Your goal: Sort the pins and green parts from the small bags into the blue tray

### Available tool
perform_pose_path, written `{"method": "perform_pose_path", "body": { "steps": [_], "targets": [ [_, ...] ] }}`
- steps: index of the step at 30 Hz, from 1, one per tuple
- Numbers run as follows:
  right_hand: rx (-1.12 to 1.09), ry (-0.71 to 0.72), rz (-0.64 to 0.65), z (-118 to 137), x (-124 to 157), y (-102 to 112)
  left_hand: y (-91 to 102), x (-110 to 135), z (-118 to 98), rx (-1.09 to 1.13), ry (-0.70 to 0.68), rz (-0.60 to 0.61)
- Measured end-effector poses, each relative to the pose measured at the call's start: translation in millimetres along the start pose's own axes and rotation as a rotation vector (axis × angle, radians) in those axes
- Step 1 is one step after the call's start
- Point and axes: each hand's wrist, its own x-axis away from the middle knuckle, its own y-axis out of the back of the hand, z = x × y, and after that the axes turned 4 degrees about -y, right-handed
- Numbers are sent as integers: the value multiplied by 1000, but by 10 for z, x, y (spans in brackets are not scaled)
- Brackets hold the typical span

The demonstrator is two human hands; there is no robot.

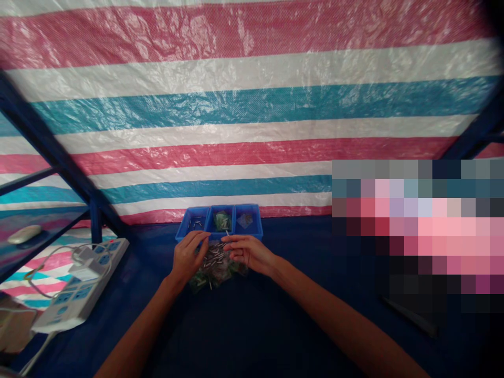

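Observation:
My left hand [191,254] hovers at the left side of a pile of small metal pins [214,255], its fingers bent and thumb apart, with nothing visible in it. On the pile's right, the fingertips of my right hand [249,252] are closed on a small pale pin [227,233]. Clear plastic bags [214,277] with greenish contents lie under and in front of the pins. Just beyond my hands stand three blue bins: the left bin [180,231] holds a few pins, the middle bin [233,227] a greenish bag, the right bin [258,231] a small clear bag.
A white power strip [88,299] with plugs and cables lies on the dark blue table [220,336] at the left. A striped plastic sheet [252,105] hangs behind. Blue frame bars [71,163] rise at the sides. A dark strip-like object [411,316] lies at the right, near a blurred-out area.

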Motion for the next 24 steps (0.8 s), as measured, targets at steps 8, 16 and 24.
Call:
{"method": "perform_pose_path", "body": {
  "steps": [8, 16, 24],
  "targets": [
    [731, 400, -331, -233, -108, 122, -30, 9, -38, 1, 2, 58],
    [1098, 709, -499, -388, -29, 120, -86, 28, -93, 3, -70, 138],
    [1157, 748, -418, -400, -23, 117, -112, 24, -88, 7, -123, 208]
  ]
}}
